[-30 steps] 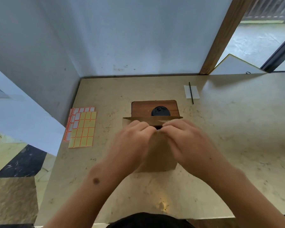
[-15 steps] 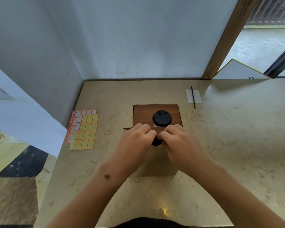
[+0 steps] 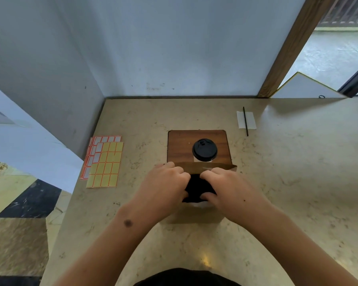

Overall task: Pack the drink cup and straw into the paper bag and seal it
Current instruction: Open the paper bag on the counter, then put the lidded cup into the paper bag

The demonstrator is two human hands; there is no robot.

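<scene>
A brown paper bag (image 3: 196,215) stands on the table in front of me, its mouth pulled apart into a dark opening. My left hand (image 3: 165,188) grips the left side of the bag's mouth and my right hand (image 3: 229,190) grips the right side, fingers curled over the edge. The far edge of the bag (image 3: 207,166) stands up behind my knuckles. Beyond it, a drink cup with a black lid (image 3: 204,150) sits upright on a wooden board (image 3: 178,145). A thin black straw (image 3: 245,121) lies on a white paper slip (image 3: 251,120) at the back right.
Sheets of yellow and white stickers (image 3: 105,162) lie at the table's left edge. Walls close the table at the back and left. A wooden post (image 3: 287,46) rises at the back right. The marble tabletop (image 3: 298,182) stretches to the right.
The bag's mouth has been pulled wider between my hands, showing a dark opening. The bag's top edge sits lower, so the cup lid behind it is fully visible.
</scene>
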